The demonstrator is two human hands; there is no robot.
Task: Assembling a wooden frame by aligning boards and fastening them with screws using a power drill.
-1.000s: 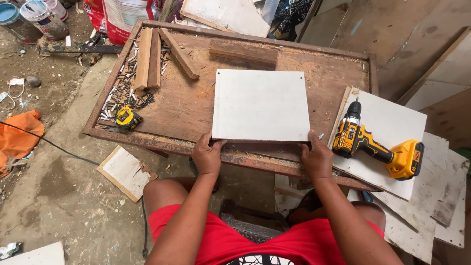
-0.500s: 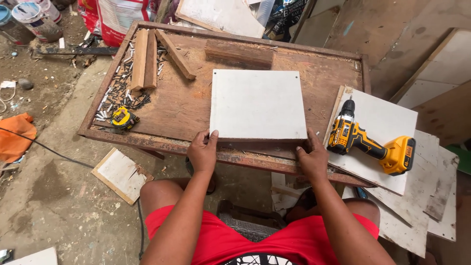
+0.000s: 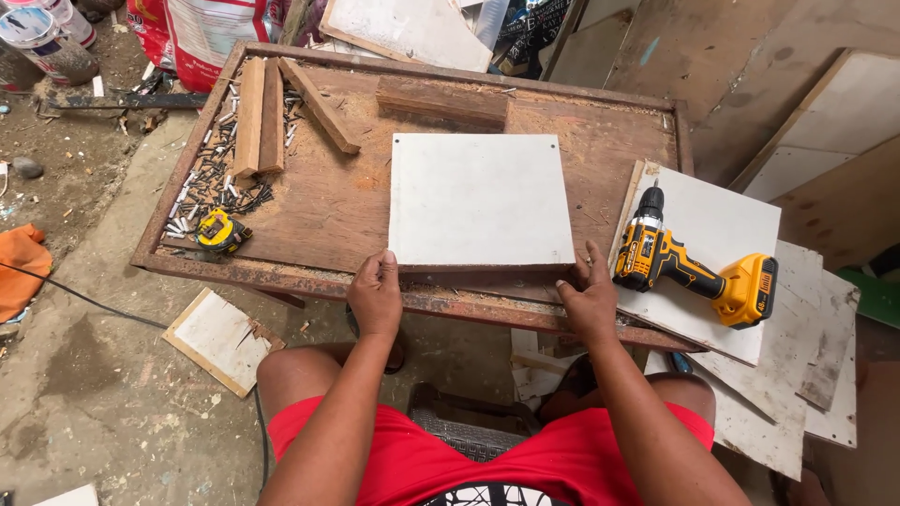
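Left hand (image 3: 377, 295) and right hand (image 3: 589, 300) forward, fingers curled

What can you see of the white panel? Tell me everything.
The white panel is a flat, nearly square board with a smooth white face and a darker, raw-looking front edge. Small holes or marks show near its top corners. It lies flat on the worn wooden table, with a wood block just beyond its far edge. The left hand holds its near left corner and the right hand its near right corner.

One drill (image 3: 689, 267), one tape measure (image 3: 221, 230).
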